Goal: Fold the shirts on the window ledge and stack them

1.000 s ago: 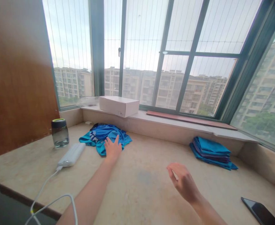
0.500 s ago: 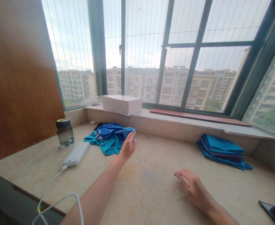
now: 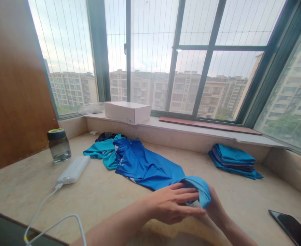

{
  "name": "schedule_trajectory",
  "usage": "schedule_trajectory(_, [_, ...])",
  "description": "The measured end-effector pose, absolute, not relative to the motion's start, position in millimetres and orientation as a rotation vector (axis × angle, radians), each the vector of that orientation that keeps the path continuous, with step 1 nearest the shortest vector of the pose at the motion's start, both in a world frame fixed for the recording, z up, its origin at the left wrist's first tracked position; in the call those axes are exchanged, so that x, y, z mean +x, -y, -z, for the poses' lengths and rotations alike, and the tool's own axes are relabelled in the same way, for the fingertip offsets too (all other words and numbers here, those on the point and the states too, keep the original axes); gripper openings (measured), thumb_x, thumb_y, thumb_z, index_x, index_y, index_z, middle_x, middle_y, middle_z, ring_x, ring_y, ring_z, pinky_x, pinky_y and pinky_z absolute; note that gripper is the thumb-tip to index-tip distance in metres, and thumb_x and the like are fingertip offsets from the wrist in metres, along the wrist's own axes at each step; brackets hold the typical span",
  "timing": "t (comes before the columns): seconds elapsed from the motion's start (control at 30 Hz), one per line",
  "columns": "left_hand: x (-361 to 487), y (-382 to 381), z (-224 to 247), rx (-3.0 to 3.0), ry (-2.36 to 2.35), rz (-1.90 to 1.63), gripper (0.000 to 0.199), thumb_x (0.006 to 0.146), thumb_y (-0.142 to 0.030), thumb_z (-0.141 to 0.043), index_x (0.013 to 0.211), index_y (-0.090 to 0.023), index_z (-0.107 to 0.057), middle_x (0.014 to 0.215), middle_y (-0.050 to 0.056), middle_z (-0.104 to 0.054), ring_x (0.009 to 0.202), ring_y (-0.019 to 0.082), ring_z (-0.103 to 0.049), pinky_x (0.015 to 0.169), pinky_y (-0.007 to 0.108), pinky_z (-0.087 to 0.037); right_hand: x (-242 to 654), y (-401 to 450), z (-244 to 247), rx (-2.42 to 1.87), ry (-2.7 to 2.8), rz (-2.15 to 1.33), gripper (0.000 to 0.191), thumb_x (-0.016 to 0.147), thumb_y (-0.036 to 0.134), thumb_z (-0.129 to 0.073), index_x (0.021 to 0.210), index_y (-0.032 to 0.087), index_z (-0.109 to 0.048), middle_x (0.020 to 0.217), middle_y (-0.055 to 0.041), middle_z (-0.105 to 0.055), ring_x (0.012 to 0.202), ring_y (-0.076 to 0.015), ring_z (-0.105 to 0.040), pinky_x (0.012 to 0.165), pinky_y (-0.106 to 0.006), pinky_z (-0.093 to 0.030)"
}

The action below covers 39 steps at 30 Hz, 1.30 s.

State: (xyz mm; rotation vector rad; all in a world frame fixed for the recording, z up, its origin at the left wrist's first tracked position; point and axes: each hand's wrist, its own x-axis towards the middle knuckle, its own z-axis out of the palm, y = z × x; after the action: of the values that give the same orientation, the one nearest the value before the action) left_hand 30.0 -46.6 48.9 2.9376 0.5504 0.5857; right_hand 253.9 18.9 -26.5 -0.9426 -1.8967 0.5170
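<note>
A shiny blue garment [image 3: 150, 164] with white print near one end is stretched across the countertop toward me. Its light-blue edge [image 3: 203, 193] is lifted and curls over into a loop. My left hand [image 3: 174, 203] is at this edge, holding the cloth with its fingers extended across the front; its thumb is hidden. On the far right side of the loop, my right hand [image 3: 215, 208] grips the same edge, its fingers mostly behind the cloth. A teal garment [image 3: 101, 152] lies crumpled at the far end, beside a black cloth [image 3: 109, 136].
A folded stack of blue clothes [image 3: 233, 162] sits at the back right. On the left are a water bottle [image 3: 59, 145] and a white power bank [image 3: 73, 169] with a cable. A phone [image 3: 292, 225] lies front right; a white box [image 3: 127, 112] rests on the sill.
My left hand has pulled the blue garment off the crumpled pile, right and toward me. My right hand, empty before, has met it at the light-blue edge. The view has shifted slightly right.
</note>
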Motion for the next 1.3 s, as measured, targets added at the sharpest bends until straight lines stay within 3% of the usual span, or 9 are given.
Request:
schedule_trajectory(0.2, [6.2, 13.9, -27.5, 2.834, -1.254, -0.702, 0.081, 0.087, -0.019, -0.060, 0.159, -0.025, -0.023, 0.161, 0.015, -0.035, 0.146, 0.032, -0.037, 0.119, 0.054, -0.029, 274.6, -21.9, -14.5, -0.770, 1.057, -0.892, 0.045, 0.096, 0.055, -0.047, 0.125, 0.026, -0.067, 0.101, -0.0095, -0.077, 0.091, -0.0299, -0.076, 0.085, -0.051, -0.062])
schedule_trajectory(0.33, [-6.9, -2.2, -17.3, 2.651, -1.622, -0.695, 0.069, 0.087, -0.021, -0.058, 0.153, -0.018, -0.038, 0.160, 0.017, -0.037, 0.148, 0.033, -0.032, 0.121, 0.054, -0.027, 304.0, -44.2, -18.2, -0.779, 0.902, -0.854, 0.044, 0.091, 0.052, -0.054, 0.126, 0.027, -0.063, 0.113, -0.0070, -0.075, 0.100, -0.0278, -0.074, 0.094, -0.050, -0.059])
schedule_trajectory(0.47, [-21.4, -13.1, -10.0, 2.466, -1.809, -0.730, 0.062, 0.092, -0.033, -0.052, 0.150, -0.014, -0.041, 0.157, 0.020, -0.041, 0.148, 0.033, -0.033, 0.120, 0.054, -0.028, 328.5, -69.3, 12.6, -1.232, 1.022, -0.754, 0.044, 0.079, 0.045, -0.068, 0.116, 0.022, -0.067, 0.110, -0.0102, -0.075, 0.106, -0.0335, -0.071, 0.091, -0.050, -0.060])
schedule_trajectory(0.6, [-34.9, -20.1, -7.1, 2.382, -1.952, -0.645, 0.059, 0.089, -0.040, -0.056, 0.139, -0.009, -0.056, 0.145, 0.025, -0.054, 0.137, 0.039, -0.048, 0.115, 0.055, -0.034, 320.8, -67.3, 32.9, -1.389, 1.357, -0.387, 0.059, 0.082, 0.046, -0.064, 0.135, 0.021, -0.056, 0.141, -0.0149, -0.058, 0.136, -0.0368, -0.050, 0.113, -0.057, -0.041])
schedule_trajectory(0.67, [-38.7, -22.4, -8.1, 2.391, -1.954, -0.579, 0.044, 0.092, -0.039, -0.054, 0.122, -0.012, -0.068, 0.135, 0.023, -0.063, 0.128, 0.039, -0.057, 0.110, 0.054, -0.040, 305.7, -55.7, 31.8, -1.309, 1.557, -0.242, 0.056, 0.087, 0.045, -0.060, 0.137, 0.021, -0.056, 0.150, -0.0136, -0.048, 0.143, -0.0350, -0.040, 0.118, -0.057, -0.033])
schedule_trajectory(0.8, [-34.4, -22.9, -14.4, 2.479, -1.849, -0.562, 0.035, 0.099, -0.030, -0.043, 0.095, -0.018, -0.075, 0.110, 0.015, -0.075, 0.107, 0.030, -0.069, 0.095, 0.040, -0.052, 272.5, -28.1, 18.9, -1.162, 1.909, -0.268, 0.039, 0.096, 0.041, -0.052, 0.129, 0.024, -0.065, 0.149, -0.0113, -0.052, 0.139, -0.0300, -0.048, 0.116, -0.053, -0.038])
schedule_trajectory(1.0, [3.1, 6.5, -32.9, 2.770, -1.126, -0.792, 0.033, 0.104, -0.033, -0.039, 0.108, -0.023, -0.070, 0.102, 0.009, -0.075, 0.095, 0.022, -0.071, 0.088, 0.032, -0.055, 252.1, -6.9, -2.2, -0.859, 2.227, -0.223, 0.056, 0.091, 0.035, -0.064, 0.145, 0.029, -0.053, 0.153, -0.0095, -0.049, 0.141, -0.0308, -0.045, 0.117, -0.052, -0.037])
schedule_trajectory(1.13, [26.6, 33.2, -43.1, 2.879, -0.793, -0.768, 0.033, 0.102, -0.030, -0.041, 0.131, -0.027, -0.059, 0.124, 0.009, -0.070, 0.113, 0.025, -0.066, 0.101, 0.039, -0.051, 252.7, -3.3, -5.5, -0.839, 2.252, -0.383, 0.046, 0.087, 0.024, -0.061, 0.133, 0.025, -0.063, 0.126, -0.0099, -0.071, 0.116, -0.0305, -0.066, 0.107, -0.050, -0.047])
schedule_trajectory(1.3, [28.2, 33.1, -31.0, 2.898, -0.999, -0.749, 0.094, 0.087, -0.027, -0.064, 0.161, -0.026, -0.006, 0.163, 0.015, -0.029, 0.147, 0.035, -0.034, 0.118, 0.055, -0.033, 256.1, -10.5, -3.3, -0.982, 1.774, -0.658, 0.037, 0.087, 0.026, -0.054, 0.123, 0.027, -0.066, 0.117, -0.0079, -0.074, 0.109, -0.0310, -0.069, 0.097, -0.047, -0.055])
